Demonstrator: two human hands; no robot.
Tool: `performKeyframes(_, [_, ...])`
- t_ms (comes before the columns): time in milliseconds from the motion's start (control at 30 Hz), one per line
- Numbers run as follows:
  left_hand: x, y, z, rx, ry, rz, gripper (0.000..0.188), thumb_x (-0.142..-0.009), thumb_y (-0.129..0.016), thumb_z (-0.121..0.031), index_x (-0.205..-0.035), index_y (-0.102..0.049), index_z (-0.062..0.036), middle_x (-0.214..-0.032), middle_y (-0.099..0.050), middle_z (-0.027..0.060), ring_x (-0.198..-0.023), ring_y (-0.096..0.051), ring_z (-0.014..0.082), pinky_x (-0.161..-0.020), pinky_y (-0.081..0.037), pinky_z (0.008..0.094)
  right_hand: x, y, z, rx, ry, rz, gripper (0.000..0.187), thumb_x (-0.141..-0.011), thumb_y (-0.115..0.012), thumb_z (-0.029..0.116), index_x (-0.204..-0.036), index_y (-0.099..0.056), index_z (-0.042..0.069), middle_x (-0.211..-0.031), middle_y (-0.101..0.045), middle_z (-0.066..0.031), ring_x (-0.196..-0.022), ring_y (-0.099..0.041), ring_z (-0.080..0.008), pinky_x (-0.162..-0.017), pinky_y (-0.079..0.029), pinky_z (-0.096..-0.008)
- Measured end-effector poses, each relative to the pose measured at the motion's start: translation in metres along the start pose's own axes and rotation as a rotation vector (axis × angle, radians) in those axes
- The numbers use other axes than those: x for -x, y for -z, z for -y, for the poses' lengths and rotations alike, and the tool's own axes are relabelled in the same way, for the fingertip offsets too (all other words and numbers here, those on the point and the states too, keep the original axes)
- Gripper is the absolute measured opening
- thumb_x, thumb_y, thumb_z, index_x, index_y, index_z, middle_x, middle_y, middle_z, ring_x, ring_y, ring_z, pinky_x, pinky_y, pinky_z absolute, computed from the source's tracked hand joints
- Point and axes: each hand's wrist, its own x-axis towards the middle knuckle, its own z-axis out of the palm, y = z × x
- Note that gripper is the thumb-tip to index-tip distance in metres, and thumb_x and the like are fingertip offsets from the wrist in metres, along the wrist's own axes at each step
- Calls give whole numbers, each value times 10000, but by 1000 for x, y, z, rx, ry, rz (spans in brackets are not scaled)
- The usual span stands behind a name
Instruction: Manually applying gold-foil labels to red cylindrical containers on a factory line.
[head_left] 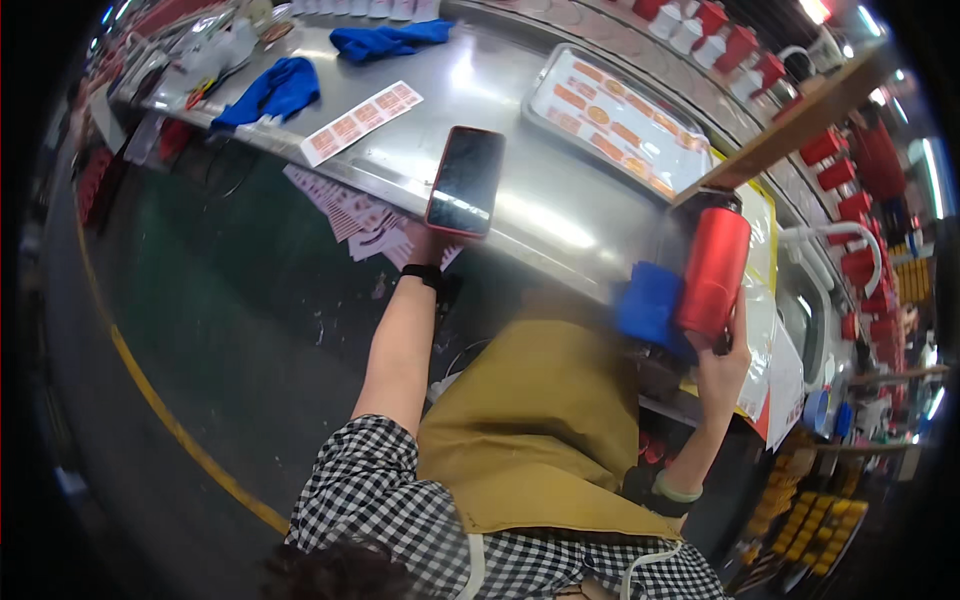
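Observation:
My right hand (722, 362) grips the lower end of a red bottle (716, 270) with a dark cap. A blue cloth (648, 305) lies beside the bottle at the bench's edge. On the left, my left hand (425, 243) is at the bench's front edge, under the near end of a dark-screened phone (467, 182) with a reddish rim. The phone hides its fingers, so I cannot tell whether it holds anything. Fanned printed sheets (345, 212) show below the edge next to that hand.
A metal bench (560, 215) runs across in front. It bears a sticker strip (362, 122), blue gloves (275, 92) and a tray (535, 95) of printed orange decals. A wooden bar (790, 130) slants over the right side, near a sink (800, 300). Red cups (735, 45) line the back.

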Motion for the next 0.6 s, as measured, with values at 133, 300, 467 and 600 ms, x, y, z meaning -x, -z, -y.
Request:
performKeyframes(133, [22, 22, 17, 57, 34, -50, 356, -1041, -554, -302, -1203, -635, 5, -1155, -686, 107, -1062, -658, 239, -836, -571, 394, 1, 6, 4, 9, -85, 20, 915, -794, -765, -74, -1595, -352, 87, -1225, -705, -110, -1016, -655, -158, -893, -519, -307])
performKeyframes(300, [11, 49, 40, -117, -403, 250, 401, -901, -695, -447, -1053, -721, -77, -942, -721, 86, -903, -697, 249, -771, -565, 384, -4, 6, 6, -9, -76, 42, 897, -815, -739, -90, -1601, -345, 89, -1215, -694, -130, -1023, -649, -164, -903, -511, -303])
performKeyframes(467, [23, 36, 65, -392, -597, 237, 284, -793, -743, -388, -924, -768, -137, -926, -724, 103, -889, -697, 289, -790, -562, 399, -3, 13, -14, -9, -54, 46, 869, -841, -741, -68, -1600, -359, 115, -1200, -698, -140, -1043, -647, -169, -917, -499, -297])
performKeyframes(600, [9, 49, 64, -307, -605, 232, 201, -847, -644, -92, -1027, -670, -7, -907, -701, 148, -834, -695, 295, -744, -589, 409, -3, 12, -3, 24, -47, 74, 853, -861, -744, -48, -1602, -354, 115, -1279, -656, -130, -1057, -628, -165, -927, -488, -293])
